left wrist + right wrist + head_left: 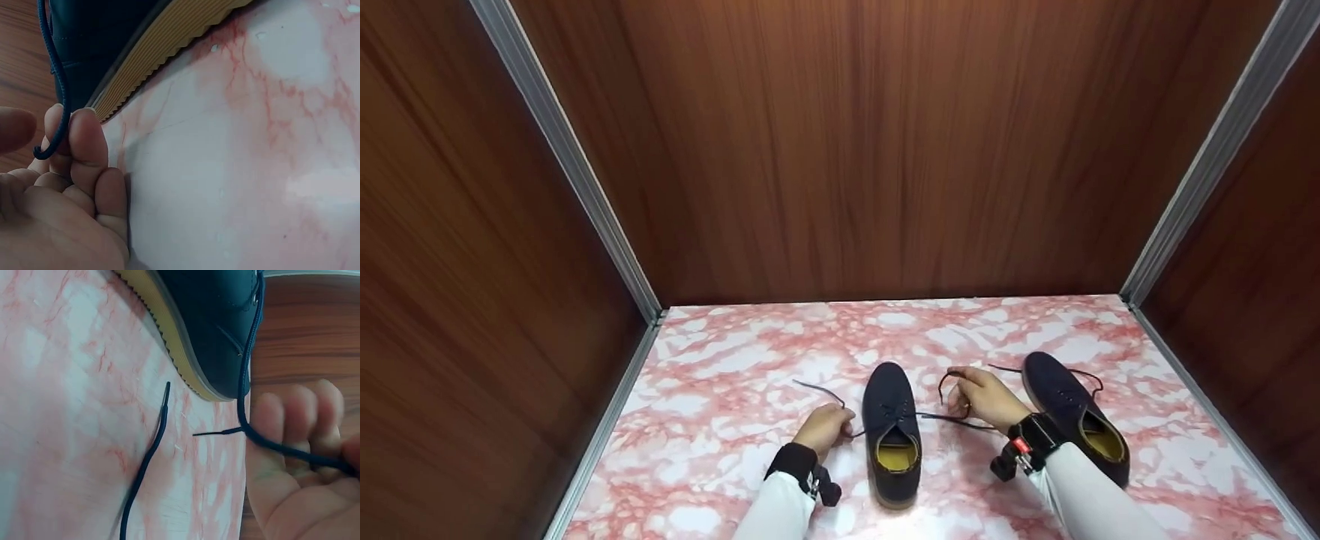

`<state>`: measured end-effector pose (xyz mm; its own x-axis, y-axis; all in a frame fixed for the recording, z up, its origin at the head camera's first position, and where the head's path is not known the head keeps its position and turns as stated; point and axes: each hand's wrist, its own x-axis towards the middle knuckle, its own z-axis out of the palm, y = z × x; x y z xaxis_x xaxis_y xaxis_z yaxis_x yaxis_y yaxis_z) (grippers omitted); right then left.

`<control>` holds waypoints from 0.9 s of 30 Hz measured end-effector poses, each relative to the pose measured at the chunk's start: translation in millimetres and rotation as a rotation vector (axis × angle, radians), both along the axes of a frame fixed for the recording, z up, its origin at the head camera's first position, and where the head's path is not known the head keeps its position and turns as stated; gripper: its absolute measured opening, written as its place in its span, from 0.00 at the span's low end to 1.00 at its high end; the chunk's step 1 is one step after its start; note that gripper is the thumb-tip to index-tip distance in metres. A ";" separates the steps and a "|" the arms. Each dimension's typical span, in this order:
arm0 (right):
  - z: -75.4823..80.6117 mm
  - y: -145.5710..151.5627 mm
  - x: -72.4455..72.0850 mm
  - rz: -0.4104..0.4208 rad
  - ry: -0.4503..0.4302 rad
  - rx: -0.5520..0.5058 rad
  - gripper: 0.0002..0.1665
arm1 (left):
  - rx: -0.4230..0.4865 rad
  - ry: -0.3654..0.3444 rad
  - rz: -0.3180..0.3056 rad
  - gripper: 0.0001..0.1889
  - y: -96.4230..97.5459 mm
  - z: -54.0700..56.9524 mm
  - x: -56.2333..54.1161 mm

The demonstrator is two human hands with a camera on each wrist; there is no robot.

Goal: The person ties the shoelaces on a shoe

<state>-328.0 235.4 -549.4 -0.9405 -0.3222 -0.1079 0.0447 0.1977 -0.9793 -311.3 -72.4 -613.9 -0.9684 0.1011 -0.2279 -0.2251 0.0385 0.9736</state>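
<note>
A dark navy lace-up shoe (887,386) with a yellow insole stands on the table between my hands, toe pointing away. On its left side, my left hand (821,431) has curled fingers around one end of its shoelace (820,388); up close, that lace (58,84) runs over the fingertips beside the thumb. To the right, my right hand (990,397) is raised and grips another lace (942,386). In the right wrist view this lace (281,449) crosses the curled fingers toward the thumb, its length coming from the shoe's eyelets.
A matching second shoe (1046,375) stands at the right beside my right forearm, its laces loose. Another lace end (146,461) lies on the red-and-white marbled table (720,360). Brown wood-grain panels (840,150) with metal edge strips enclose the back and both sides.
</note>
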 end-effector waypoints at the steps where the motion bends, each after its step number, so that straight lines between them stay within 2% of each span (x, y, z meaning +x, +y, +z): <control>1: 0.1 -0.6 0.3 0.003 0.008 0.007 0.26 | -0.004 0.003 -0.005 0.06 0.1 0.0 0.4; 3: 0.0 -1.9 1.0 -0.004 0.025 0.009 0.19 | -0.010 0.008 -0.014 0.04 0.0 -0.3 1.3; 6: 0.4 -4.3 2.4 -0.034 0.054 0.045 0.10 | -0.007 0.007 -0.035 0.13 -0.8 -0.9 2.3; 8: 0.7 -5.5 2.5 -0.047 0.071 0.078 0.12 | 0.000 0.005 -0.049 0.17 -1.3 -2.2 1.9; 15: 2.2 -2.9 -1.3 -0.111 0.171 0.224 0.21 | 0.033 -0.012 -0.072 0.20 -1.6 -4.9 1.0; 21: 3.2 -2.9 -2.0 -0.191 0.244 0.278 0.25 | 0.079 -0.036 -0.072 0.20 -3.1 -3.4 1.9; 23: 3.8 -2.7 -1.9 -0.211 0.235 0.273 0.25 | 0.086 -0.040 -0.074 0.20 -2.9 -2.8 1.9; 27: 5.2 -1.4 -0.4 -0.209 0.163 0.196 0.25 | 0.071 -0.029 -0.080 0.20 -1.1 -0.4 2.8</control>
<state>-328.4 234.0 -544.1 -0.9941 -0.1082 0.0089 -0.0503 0.3864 -0.9210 -308.5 -73.5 -614.3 -0.9499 0.1942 -0.2448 -0.2517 -0.0112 0.9677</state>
